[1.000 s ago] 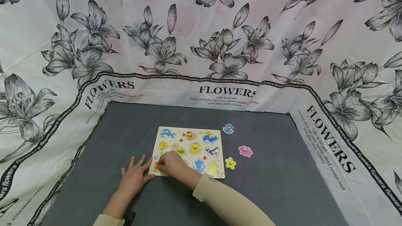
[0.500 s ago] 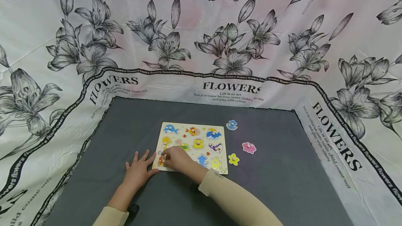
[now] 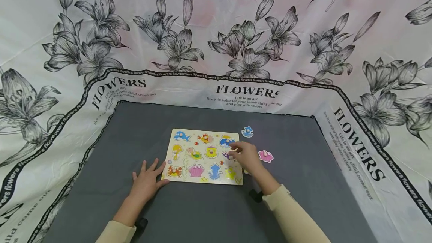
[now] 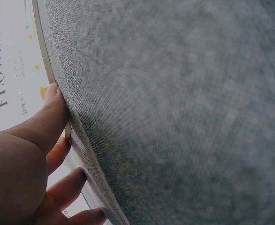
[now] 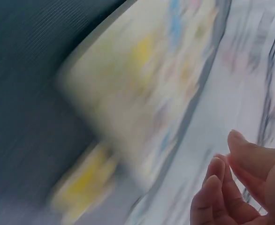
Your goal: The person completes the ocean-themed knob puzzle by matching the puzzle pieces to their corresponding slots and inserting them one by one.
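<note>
A cream peg puzzle board (image 3: 202, 163) with sea animals lies on the grey table. My left hand (image 3: 146, 180) touches its left edge with spread fingers; in the left wrist view the thumb (image 4: 53, 108) lies against the board's edge. A crab piece (image 3: 174, 171) sits in the lower left corner. Over the board's right edge is my right hand (image 3: 249, 156), fingers loosely bent and nothing between them. It partly covers a purple piece (image 3: 227, 155) on the board and nearly hides a yellow star piece (image 5: 83, 185) lying right of it.
Right of the board lie a blue piece (image 3: 247, 132) and a pink piece (image 3: 266, 156). Flat pink (image 3: 196, 170), blue (image 3: 215, 171) and yellow (image 3: 231, 173) shapes show along the board's lower row. A flower-printed cloth (image 3: 182, 93) borders the table.
My right hand has let go of the crab piece at the board's lower left and moved right, to the board's right edge. The left hand stays by the left edge.
</note>
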Motion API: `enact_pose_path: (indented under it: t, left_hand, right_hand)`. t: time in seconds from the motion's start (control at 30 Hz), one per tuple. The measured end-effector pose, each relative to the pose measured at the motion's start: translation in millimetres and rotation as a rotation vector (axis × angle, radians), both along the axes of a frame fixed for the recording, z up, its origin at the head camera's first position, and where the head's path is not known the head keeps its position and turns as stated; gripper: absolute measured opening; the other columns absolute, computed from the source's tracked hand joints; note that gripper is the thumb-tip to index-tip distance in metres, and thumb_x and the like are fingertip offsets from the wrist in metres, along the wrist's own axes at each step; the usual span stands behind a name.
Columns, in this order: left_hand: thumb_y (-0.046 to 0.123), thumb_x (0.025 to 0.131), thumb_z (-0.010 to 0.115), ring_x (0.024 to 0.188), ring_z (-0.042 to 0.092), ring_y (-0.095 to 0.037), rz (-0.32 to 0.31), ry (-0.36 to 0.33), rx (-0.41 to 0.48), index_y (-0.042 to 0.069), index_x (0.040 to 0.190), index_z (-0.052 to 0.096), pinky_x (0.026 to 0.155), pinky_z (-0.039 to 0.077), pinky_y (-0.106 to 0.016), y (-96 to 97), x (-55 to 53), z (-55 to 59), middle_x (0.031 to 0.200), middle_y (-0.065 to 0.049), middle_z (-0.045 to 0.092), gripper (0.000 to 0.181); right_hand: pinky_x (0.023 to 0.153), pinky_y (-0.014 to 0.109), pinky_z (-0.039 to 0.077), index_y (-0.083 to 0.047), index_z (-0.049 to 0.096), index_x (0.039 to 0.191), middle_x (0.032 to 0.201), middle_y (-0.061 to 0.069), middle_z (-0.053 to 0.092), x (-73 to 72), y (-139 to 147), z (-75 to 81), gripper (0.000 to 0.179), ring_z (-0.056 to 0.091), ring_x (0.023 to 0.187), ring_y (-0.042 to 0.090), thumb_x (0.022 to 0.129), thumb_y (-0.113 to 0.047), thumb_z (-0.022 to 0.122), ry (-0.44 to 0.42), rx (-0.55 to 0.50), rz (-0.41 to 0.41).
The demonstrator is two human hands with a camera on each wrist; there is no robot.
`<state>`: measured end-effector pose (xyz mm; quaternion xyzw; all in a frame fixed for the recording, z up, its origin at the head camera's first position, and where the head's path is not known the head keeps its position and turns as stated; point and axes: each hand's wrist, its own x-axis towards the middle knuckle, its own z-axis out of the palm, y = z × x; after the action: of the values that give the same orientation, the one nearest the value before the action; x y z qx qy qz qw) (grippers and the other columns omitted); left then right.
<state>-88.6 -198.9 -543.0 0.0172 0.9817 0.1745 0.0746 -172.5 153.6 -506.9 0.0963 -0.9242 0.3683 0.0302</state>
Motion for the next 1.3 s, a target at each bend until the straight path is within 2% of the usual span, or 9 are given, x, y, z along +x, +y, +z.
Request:
enact_pose_path:
  t: [0.2, 0.27, 0.47, 0.57, 0.73, 0.87, 1.07, 1.17, 1.3]
  left_hand:
    - [0.044, 0.087, 0.074, 0.148, 0.015, -0.057, 0.006, -0.014, 0.018, 0.016, 0.153, 0.047, 0.104, 0.019, -0.085, -3.0, 0.4, 3.2, 0.16, -0.021, 0.035, 0.077]
    - [0.044, 0.087, 0.074, 0.148, 0.015, -0.058, 0.004, -0.016, 0.028, 0.016, 0.153, 0.047, 0.104, 0.019, -0.085, -3.6, 0.6, 4.6, 0.16, -0.022, 0.035, 0.076]
    - [0.043, 0.087, 0.075, 0.148, 0.015, -0.058, 0.007, -0.016, 0.03, 0.016, 0.153, 0.047, 0.103, 0.019, -0.085, -4.2, 1.2, 3.6, 0.16, -0.022, 0.034, 0.076]
    - [0.043, 0.087, 0.075, 0.148, 0.014, -0.058, 0.004, -0.023, 0.038, 0.016, 0.153, 0.046, 0.103, 0.018, -0.086, -4.8, 0.4, 1.6, 0.161, -0.022, 0.034, 0.077]
    - [0.045, 0.086, 0.074, 0.148, 0.014, -0.058, -0.001, -0.023, 0.046, 0.017, 0.153, 0.046, 0.103, 0.018, -0.086, -3.3, -2.2, 0.0, 0.161, -0.021, 0.034, 0.077]
    - [0.044, 0.087, 0.075, 0.148, 0.014, -0.058, 0.003, -0.014, 0.042, 0.016, 0.153, 0.046, 0.103, 0.018, -0.086, -5.7, -1.4, 1.0, 0.16, -0.022, 0.034, 0.077]
    - [0.043, 0.087, 0.074, 0.148, 0.014, -0.057, 0.013, -0.012, 0.036, 0.016, 0.153, 0.047, 0.104, 0.018, -0.085, -7.1, -0.8, 5.0, 0.161, -0.022, 0.034, 0.076]
    - [0.043, 0.087, 0.074, 0.148, 0.015, -0.057, 0.003, -0.018, 0.043, 0.017, 0.152, 0.048, 0.104, 0.018, -0.085, -5.7, -0.7, 5.2, 0.16, -0.021, 0.035, 0.075]
    - [0.043, 0.087, 0.075, 0.148, 0.016, -0.057, -0.005, -0.017, 0.039, 0.017, 0.152, 0.049, 0.104, 0.019, -0.085, -3.6, -0.7, 2.9, 0.16, -0.02, 0.036, 0.074]
  right_hand:
    - [0.075, 0.042, 0.061, -0.001, 0.074, 0.117, 0.1, 0.015, 0.076, -3.6, 72.8, -20.2, 0.03, 0.073, 0.087, 0.027, 0.089, -0.012, 0.079, 0.015, 0.008, -0.23]
    - [0.073, 0.044, 0.06, 0.001, 0.074, 0.115, 0.099, 0.017, 0.076, -5.5, 90.2, -27.3, 0.029, 0.073, 0.086, 0.029, 0.089, -0.011, 0.079, 0.006, 0.038, -0.277]
    - [0.073, 0.045, 0.057, 0.001, 0.078, 0.103, 0.094, 0.016, 0.076, -13.4, 113.4, -40.1, 0.019, 0.07, 0.084, 0.028, 0.089, -0.012, 0.079, -0.083, 0.125, -0.303]
    - [0.073, 0.043, 0.057, -0.002, 0.08, 0.098, 0.093, 0.015, 0.077, -14.8, 111.6, -39.5, 0.014, 0.069, 0.084, 0.026, 0.089, -0.012, 0.078, -0.081, 0.143, -0.302]
    - [0.065, 0.033, 0.055, -0.006, 0.082, 0.097, 0.091, 0.01, 0.078, -4.1, 72.8, -15.5, 0.011, 0.069, 0.078, 0.019, 0.09, -0.014, 0.078, -0.092, 0.087, -0.232]
    - [0.06, 0.025, 0.052, -0.012, 0.083, 0.095, 0.089, 0.002, 0.078, 11.5, 12.7, -1.4, 0.009, 0.067, 0.073, 0.009, 0.088, -0.016, 0.08, -0.114, 0.014, -0.066]
    - [0.064, 0.02, 0.052, -0.013, 0.083, 0.096, 0.088, -0.003, 0.077, 23.4, -69.7, -12.1, 0.01, 0.063, 0.074, 0.004, 0.09, -0.018, 0.079, -0.117, 0.025, 0.23]
    - [0.065, 0.018, 0.051, -0.012, 0.083, 0.097, 0.087, -0.004, 0.077, 24.3, -95.4, -21.1, 0.01, 0.06, 0.071, 0.001, 0.091, -0.018, 0.078, -0.141, 0.072, 0.278]
    - [0.065, 0.017, 0.049, -0.013, 0.083, 0.097, 0.085, -0.006, 0.076, 23.9, -112.6, -26.9, 0.01, 0.057, 0.07, 0.002, 0.091, -0.019, 0.077, -0.192, 0.129, 0.264]
